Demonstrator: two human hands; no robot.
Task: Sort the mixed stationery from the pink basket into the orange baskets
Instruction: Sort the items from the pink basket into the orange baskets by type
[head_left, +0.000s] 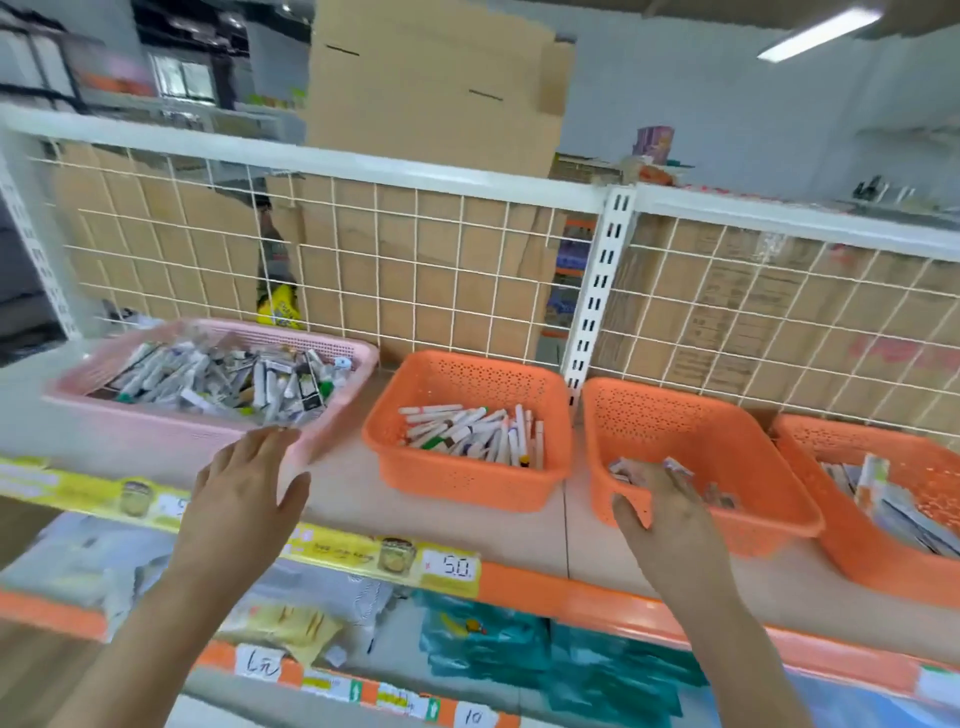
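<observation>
The pink basket (340, 354) stands at the left of the shelf, heaped with mixed pens, tubes and small packets. To its right stand three orange baskets. The first (467, 486) holds white markers. The middle one (737, 431) holds a few small flat pieces near its front. The third (893, 452) holds long packets. My left hand (244, 488) hovers flat, fingers spread, just before the pink basket's front right corner. My right hand (667, 512) reaches over the middle basket's front wall with straight fingers, thumb spread outside it. A small pale piece (678, 464) lies at its fingertips.
A white wire grid (415, 270) backs the shelf, with cardboard boxes behind it. A white slotted upright (597, 291) rises between the first and middle orange baskets. The shelf's front edge carries yellow and orange price strips (447, 566). Packaged goods lie on the lower shelf.
</observation>
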